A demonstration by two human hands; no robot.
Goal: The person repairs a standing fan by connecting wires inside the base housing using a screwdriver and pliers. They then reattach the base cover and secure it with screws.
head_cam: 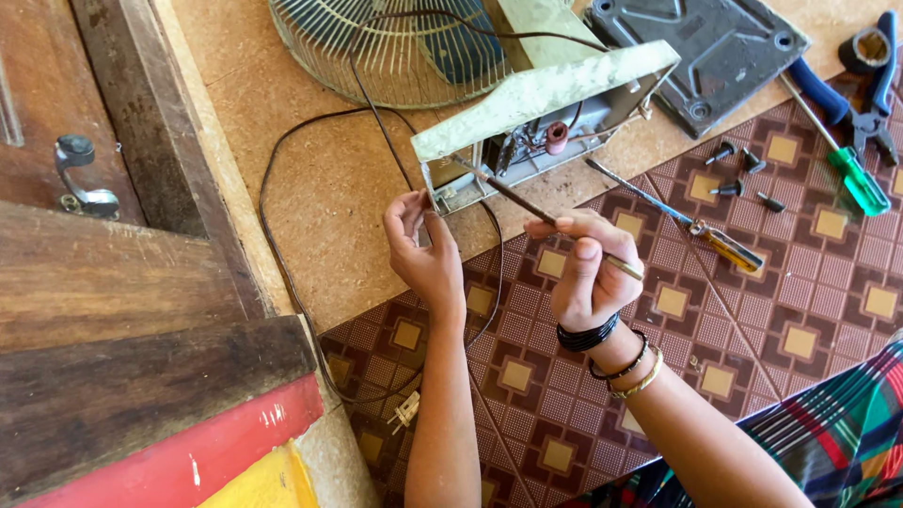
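Left hand: our left hand pinches the fan base at its near corner.
Right hand: our right hand is clamped on a thin tool, tip inside the base.
Beyond: the fan grille, a screwdriver, and pliers lie on the floor.

I see a bright, evenly lit scene in soft daylight, with no harsh glare. Shadows are faint and short under my hands and beneath the fan base. Focus holds sharp across the patterned floor mat. Straight edges bow slightly near the frame's corners.
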